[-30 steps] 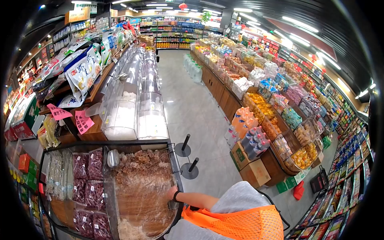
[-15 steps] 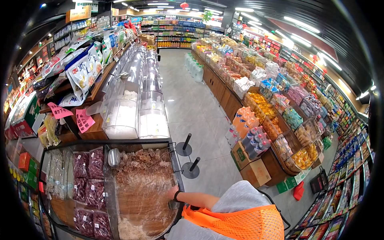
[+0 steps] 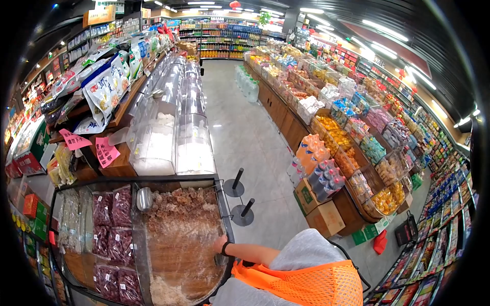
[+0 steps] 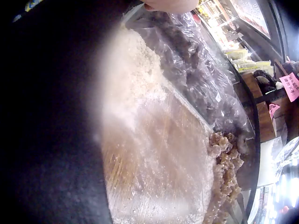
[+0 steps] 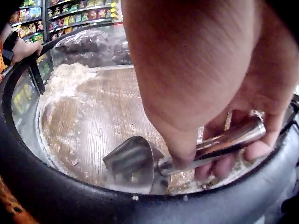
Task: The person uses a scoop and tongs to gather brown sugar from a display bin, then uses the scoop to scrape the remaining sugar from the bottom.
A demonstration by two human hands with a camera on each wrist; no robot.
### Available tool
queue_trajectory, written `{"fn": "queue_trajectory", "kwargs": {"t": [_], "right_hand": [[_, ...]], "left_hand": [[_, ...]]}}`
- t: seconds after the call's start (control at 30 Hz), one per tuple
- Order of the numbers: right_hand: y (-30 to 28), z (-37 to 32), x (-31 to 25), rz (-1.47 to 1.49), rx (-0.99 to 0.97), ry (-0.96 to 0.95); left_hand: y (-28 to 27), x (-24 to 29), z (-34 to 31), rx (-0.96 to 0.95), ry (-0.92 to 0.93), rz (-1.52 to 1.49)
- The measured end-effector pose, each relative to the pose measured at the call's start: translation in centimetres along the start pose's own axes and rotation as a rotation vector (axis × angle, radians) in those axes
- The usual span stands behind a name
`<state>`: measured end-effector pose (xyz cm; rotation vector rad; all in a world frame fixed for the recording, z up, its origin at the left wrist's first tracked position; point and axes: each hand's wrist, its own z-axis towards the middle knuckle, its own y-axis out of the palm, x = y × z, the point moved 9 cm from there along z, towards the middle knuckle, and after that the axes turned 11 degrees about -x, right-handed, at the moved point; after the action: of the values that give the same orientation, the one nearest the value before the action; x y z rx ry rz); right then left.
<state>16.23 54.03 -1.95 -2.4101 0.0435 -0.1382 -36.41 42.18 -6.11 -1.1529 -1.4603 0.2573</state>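
Observation:
My right hand [image 5: 210, 84] grips the handle of a metal scoop [image 5: 133, 163] just inside the bin's black rim [image 5: 93, 196]. The scoop's blade is low over the wooden bottom [image 5: 103, 112]. In the head view, the same right hand [image 3: 220, 244] is at the bin's right side. My left hand [image 5: 25, 50] rests at the rim on the far side in the right wrist view. Only a sliver of the left hand [image 4: 170, 4] shows in the left wrist view, its fingers hidden. Brown crystal lumps [image 3: 186, 201] fill the bin's far end, and pale crumbly grains [image 3: 166, 293] its near end.
A second metal scoop [image 3: 145, 199] lies at the bin's far left corner. Bags of dark red dried food [image 3: 121, 245] fill the neighbouring compartment. Clear-lidded bins [image 3: 194, 145] stand beyond. Black posts [image 3: 242, 214] on round bases stand on the aisle floor to the right.
The head view has shifted very slightly. My right hand stays at the same spot by the bin's right rim.

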Motion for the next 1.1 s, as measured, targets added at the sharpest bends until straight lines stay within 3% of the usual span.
{"fn": "queue_trajectory", "kwargs": {"t": [0.03, 0.1, 0.13, 0.17, 0.23, 0.3, 0.37, 0.4, 0.47, 0.57, 0.67, 0.7, 0.8, 0.87, 0.9, 0.93, 0.97, 1.03, 1.1], "right_hand": [[0.6, 0.3, -0.1, 0.006, -0.006, -0.006], [5.8, 7.8, 0.4, -0.115, 0.220, 0.006], [0.3, -0.6, 0.2, -0.018, 0.056, -0.080], [2.3, 1.6, 0.8, -0.093, 0.100, 0.010], [3.0, 1.6, 1.3, -0.213, 0.130, -0.064], [0.4, -1.7, 1.1, -0.102, -0.020, -0.097], [4.2, 1.4, 1.2, -0.099, -0.180, -0.151], [3.6, 0.5, 0.5, -0.060, -0.101, -0.136], [6.2, 1.8, -1.0, -0.075, -0.256, -0.201], [6.8, 0.8, -5.5, -0.167, -0.259, -0.407], [3.4, -2.3, -10.2, 0.105, -0.191, -0.741], [3.2, -1.9, -10.2, 0.335, -0.275, -0.767], [2.7, 0.5, -7.5, 0.579, -0.344, -0.645], [-0.8, 0.8, -4.7, 0.155, 0.032, -0.595], [-0.3, 2.2, -2.3, 0.155, 0.061, -0.453], [-1.3, 1.3, -0.5, 0.283, 0.013, -0.319], [-1.0, 2.1, 0.8, 0.258, 0.065, -0.359], [0.1, 3.2, 2.8, 0.290, -0.045, -0.335], [1.0, 2.8, 1.4, 0.219, -0.121, -0.332]], "left_hand": [[0.5, -0.1, 0.7, -0.033, 0.027, 0.009], [2.5, -3.2, 3.4, -0.140, 0.072, 0.051], [5.1, -5.1, 5.5, -0.239, 0.109, 0.046], [6.4, -7.9, 7.2, -0.286, 0.127, 0.020], [1.8, -4.2, 2.3, -0.035, 0.058, -0.073], [-3.2, 1.7, -3.2, 0.133, 0.014, -0.092], [-4.8, 4.1, -5.4, 0.019, -0.146, -0.094], [-4.9, 4.6, -5.8, -0.022, -0.210, -0.115], [-4.5, 4.2, -5.2, 0.039, -0.172, -0.094], [-4.7, 4.0, -5.3, 0.047, -0.174, -0.078], [-4.9, 4.1, -5.6, 0.084, -0.168, -0.062], [-4.9, 4.2, -5.6, 0.094, -0.174, -0.048], [-5.0, 4.7, -5.7, 0.036, -0.194, -0.035], [-5.1, 4.9, -5.7, 0.023, -0.174, -0.047], [-4.9, 4.6, -5.5, 0.021, -0.176, -0.036], [-4.6, 4.0, -5.0, 0.073, -0.128, -0.005], [-5.0, 4.7, -5.5, 0.032, -0.169, 0.008], [-5.2, 6.0, -6.0, -0.036, -0.233, 0.010], [-5.6, 6.2, -6.4, -0.016, -0.227, 0.013]]}}
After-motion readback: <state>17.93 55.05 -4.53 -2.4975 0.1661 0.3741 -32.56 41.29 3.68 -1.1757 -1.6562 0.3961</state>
